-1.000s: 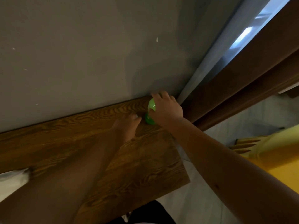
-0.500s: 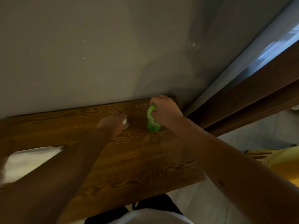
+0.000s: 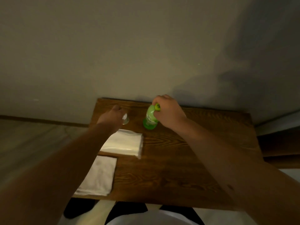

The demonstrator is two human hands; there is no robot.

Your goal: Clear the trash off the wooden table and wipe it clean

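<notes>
A green plastic bottle [image 3: 150,120] stands upright near the back of the wooden table [image 3: 186,159]. My right hand [image 3: 167,111] is closed over its top. My left hand [image 3: 112,116] is closed on a small clear bottle or cup [image 3: 125,120] just left of the green bottle; most of that object is hidden by my fingers. A white tissue pack [image 3: 123,142] lies in front of my left hand. A folded white cloth [image 3: 99,175] rests at the table's front left corner.
The table's back edge meets a grey wall [image 3: 146,54]. Pale floor [image 3: 32,143] lies to the left. Dark wooden furniture [image 3: 282,146] stands at the right. My own legs and white clothing [image 3: 146,216] show below the table's front edge.
The view has swung left and back, bringing the tissue pack and cloth into sight. My left hand has closed on the small clear object; my right hand stays on the green bottle.
</notes>
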